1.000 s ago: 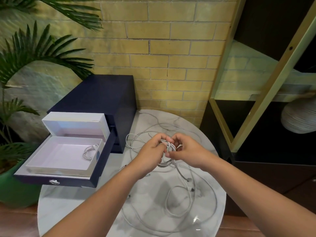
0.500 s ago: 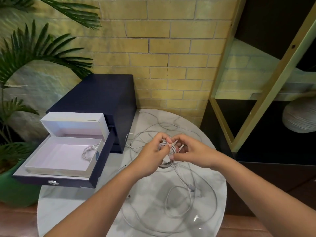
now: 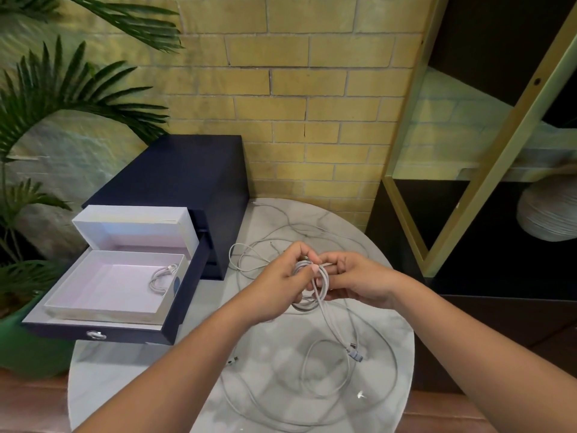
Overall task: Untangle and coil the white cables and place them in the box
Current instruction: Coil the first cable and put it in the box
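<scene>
Above the middle of the round marble table (image 3: 131, 364), my left hand (image 3: 281, 285) grips a small coil of white cable (image 3: 312, 289), thumb pressed on its top. My right hand (image 3: 356, 279) pinches the same coil from the right, fingers through the loops. The cable's free tail hangs down to a grey plug (image 3: 354, 351) on the table. Loose white cables (image 3: 324, 370) loop over the tabletop around and below my hands. On the left, the open white box (image 3: 103, 304) holds one coiled white cable (image 3: 162, 276) in its right corner.
The white box sits in an open drawer (image 3: 93, 334) of a navy cabinet (image 3: 184, 182) at the table's back left. A potted palm (image 3: 46, 98) stands at the left. A brick wall is behind, and dark shelving with a gold frame (image 3: 487, 157) rises on the right.
The coil has turned more upright between my hands and my right-hand fingers have shifted further over it. The hanging tail has swung slightly. The box and the loose cables lie as before.
</scene>
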The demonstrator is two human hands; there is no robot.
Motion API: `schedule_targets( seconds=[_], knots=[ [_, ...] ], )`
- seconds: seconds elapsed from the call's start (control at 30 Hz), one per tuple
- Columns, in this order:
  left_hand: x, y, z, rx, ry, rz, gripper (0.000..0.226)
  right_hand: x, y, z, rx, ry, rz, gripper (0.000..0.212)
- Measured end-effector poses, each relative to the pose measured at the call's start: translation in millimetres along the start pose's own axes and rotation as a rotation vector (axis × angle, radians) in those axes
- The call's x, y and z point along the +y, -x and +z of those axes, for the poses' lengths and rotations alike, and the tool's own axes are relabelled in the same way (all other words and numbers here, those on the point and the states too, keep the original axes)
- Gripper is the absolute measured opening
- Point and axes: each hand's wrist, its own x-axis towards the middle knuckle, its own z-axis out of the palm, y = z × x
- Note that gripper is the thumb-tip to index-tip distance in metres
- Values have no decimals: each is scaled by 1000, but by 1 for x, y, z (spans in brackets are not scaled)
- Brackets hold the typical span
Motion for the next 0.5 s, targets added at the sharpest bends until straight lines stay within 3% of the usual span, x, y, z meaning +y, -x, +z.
schedule_targets(
  seconds=[0.1,0.23,0.4,0.5],
  knots=[
    [-3,1,2,-2,-24,-1,14,0,-1,0,-42,73,-13,33],
    [-4,2,2,2,57,-80,10,1,-2,3,34,195,-118,32],
    [-2,1,3,25,65,-145,10,2,-2,7,230,675,-329,22],
    [-3,1,2,48,74,-123,8,4,-3,9,241,547,-291,18]
  ],
)
